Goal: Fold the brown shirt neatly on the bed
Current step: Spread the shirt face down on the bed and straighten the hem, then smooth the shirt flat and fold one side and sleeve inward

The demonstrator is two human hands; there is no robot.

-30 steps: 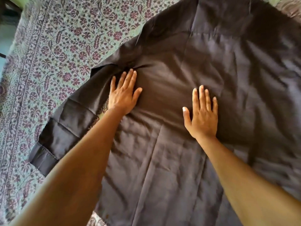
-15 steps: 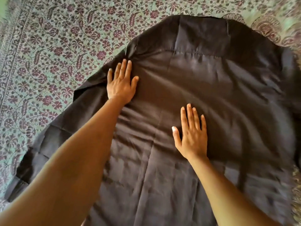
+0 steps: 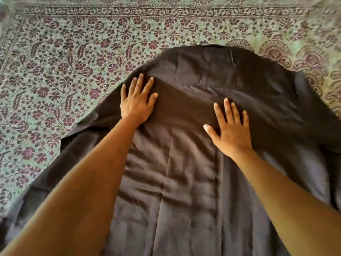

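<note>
The shirt (image 3: pixel 184 182) lies spread on the bed (image 3: pixel 64 61) under 2 grips. The left grip (image 3: pixel 137 102) and right grip (image 3: pixel 230 130) press flat, fingers straight, holding nothing. Soft, light, crease-prone cloth; I'd pinch its edge beside the left grip.

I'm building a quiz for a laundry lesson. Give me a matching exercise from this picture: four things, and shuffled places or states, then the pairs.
1. left hand
2. right hand
3. brown shirt
4. bedspread

A. floral, lies under the rest
B. flat near the shirt's edge
C. spread out, wrinkled
D. flat on the shirt's middle

Pairs: 1-B, 2-D, 3-C, 4-A
</note>
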